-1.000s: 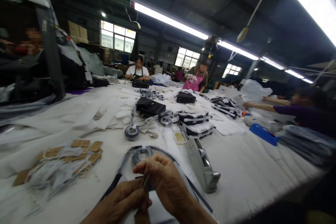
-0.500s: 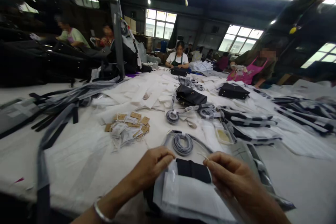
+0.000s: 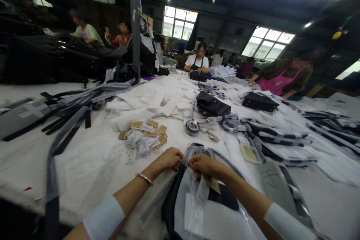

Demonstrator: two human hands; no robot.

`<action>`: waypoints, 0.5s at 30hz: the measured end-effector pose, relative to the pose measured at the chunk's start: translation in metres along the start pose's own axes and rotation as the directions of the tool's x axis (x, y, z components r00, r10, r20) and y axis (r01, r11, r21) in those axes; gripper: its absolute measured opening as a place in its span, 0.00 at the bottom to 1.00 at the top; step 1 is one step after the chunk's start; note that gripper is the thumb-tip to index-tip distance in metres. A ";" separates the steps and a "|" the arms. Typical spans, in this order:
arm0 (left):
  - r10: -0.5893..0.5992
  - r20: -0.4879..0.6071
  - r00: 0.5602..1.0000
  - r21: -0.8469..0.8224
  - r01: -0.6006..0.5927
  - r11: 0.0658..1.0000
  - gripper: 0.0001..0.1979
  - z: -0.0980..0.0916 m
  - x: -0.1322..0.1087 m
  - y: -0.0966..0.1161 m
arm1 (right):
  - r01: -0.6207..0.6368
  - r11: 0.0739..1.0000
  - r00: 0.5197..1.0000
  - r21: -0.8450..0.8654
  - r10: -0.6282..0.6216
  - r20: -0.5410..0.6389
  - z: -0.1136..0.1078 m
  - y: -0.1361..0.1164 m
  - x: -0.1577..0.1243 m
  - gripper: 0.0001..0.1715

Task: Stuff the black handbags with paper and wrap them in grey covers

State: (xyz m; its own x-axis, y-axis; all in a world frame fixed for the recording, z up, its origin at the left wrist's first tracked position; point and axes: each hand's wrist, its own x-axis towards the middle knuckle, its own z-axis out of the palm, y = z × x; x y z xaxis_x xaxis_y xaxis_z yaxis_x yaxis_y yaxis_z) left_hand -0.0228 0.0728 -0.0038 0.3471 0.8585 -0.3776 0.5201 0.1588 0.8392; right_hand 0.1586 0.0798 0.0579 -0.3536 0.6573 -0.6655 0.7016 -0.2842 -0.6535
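A black bag (image 3: 170, 203) under whitish translucent wrapping (image 3: 194, 210) lies in front of me, its wrapped strap (image 3: 225, 161) arching over the top. My left hand (image 3: 172, 158) is at the bag's upper left corner, fingers curled together; what they grip is hidden. Close beside it, my right hand (image 3: 204, 165) pinches a thin string at the strap's left end. From under that hand hangs a brown hang tag (image 3: 213, 185) with a whitish strip. A coiled, wrapped cord or strap (image 3: 204, 151) is partly covered behind the right hand.
Left of the bag lies a pile of brown and white tags (image 3: 146, 137). Wrapped straps (image 3: 52, 172) run along the left. Black bags (image 3: 213, 104), coils (image 3: 192, 127), a small tray (image 3: 249, 153) and a grey wrapped piece (image 3: 277, 183) lie beyond and right. Several people work around the table.
My hands have come together at the bag's upper left, the right hand moving left across it. A brown tag now shows beneath the right hand. The view has shifted slightly.
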 end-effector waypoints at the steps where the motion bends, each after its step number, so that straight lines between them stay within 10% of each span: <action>1: 0.020 0.006 1.000 -0.016 -0.020 1.000 0.12 -0.001 0.000 -0.002 | -0.008 0.999 1.000 0.048 0.006 0.026 0.000 0.000 0.004 0.07; 10: 0.269 -0.243 0.932 0.120 -0.246 0.962 0.07 0.001 -0.011 -0.005 | -0.068 0.907 0.968 0.417 -0.042 0.248 -0.003 0.000 0.017 0.03; 15: 0.354 -0.171 0.920 0.173 -0.325 0.930 0.10 -0.003 -0.015 -0.010 | -0.066 0.866 0.960 0.496 -0.080 0.268 0.001 0.002 0.021 0.03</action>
State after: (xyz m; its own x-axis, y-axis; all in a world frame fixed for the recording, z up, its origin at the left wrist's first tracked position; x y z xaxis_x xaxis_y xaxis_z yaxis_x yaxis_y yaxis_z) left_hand -0.0356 0.0594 -0.0056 0.3698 0.9290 0.0165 0.5055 -0.2161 0.8353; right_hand 0.1517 0.0926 0.0422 -0.5614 0.4667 -0.6834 0.3244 -0.6357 -0.7005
